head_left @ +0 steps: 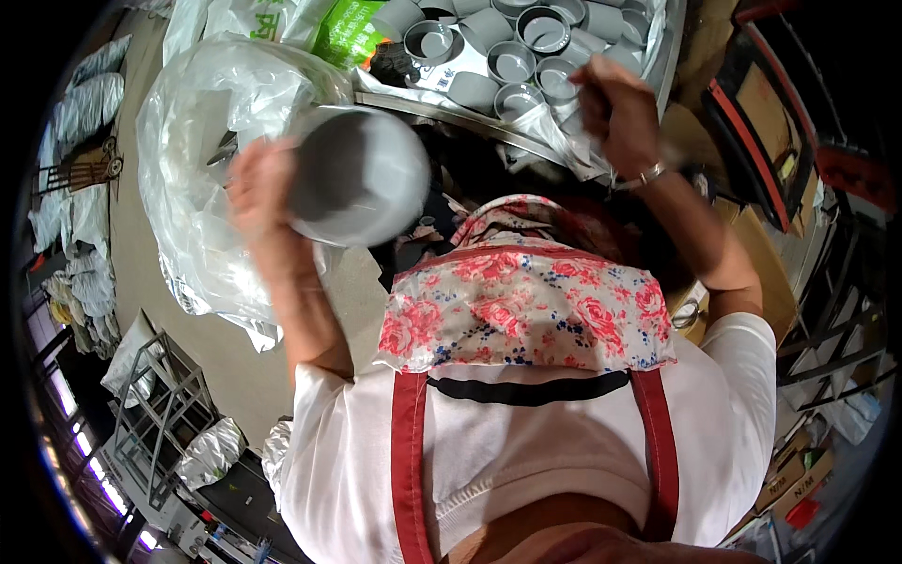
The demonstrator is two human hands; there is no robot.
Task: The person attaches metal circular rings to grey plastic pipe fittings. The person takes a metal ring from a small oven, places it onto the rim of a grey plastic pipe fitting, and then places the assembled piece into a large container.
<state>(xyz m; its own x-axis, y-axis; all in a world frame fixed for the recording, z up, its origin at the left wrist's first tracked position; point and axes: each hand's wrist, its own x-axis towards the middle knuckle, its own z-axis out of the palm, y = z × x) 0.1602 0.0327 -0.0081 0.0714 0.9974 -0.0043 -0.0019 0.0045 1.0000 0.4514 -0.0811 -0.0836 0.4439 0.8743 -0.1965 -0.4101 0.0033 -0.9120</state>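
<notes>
My left hand [263, 193], smeared by motion, grips a round grey plastic cup [399, 179] by its side. The cup's wide open mouth faces up toward me, and it looks much larger than the others. Over the table's right front edge hovers my right hand [615, 117], its fingers curled in and a bracelet at the wrist. Whatever those fingers hold, if anything, is hidden. Just beyond it, several short grey plastic cups [512, 64] lie heaped on the table, some upright and some tipped over.
A big clear plastic bag [188, 188] bulges open beside my left hand. Behind it lies a green and white printed sack [348, 33]. The metal table edge [451, 117] runs in front of the cups. A black and red frame [761, 122] stands at the right.
</notes>
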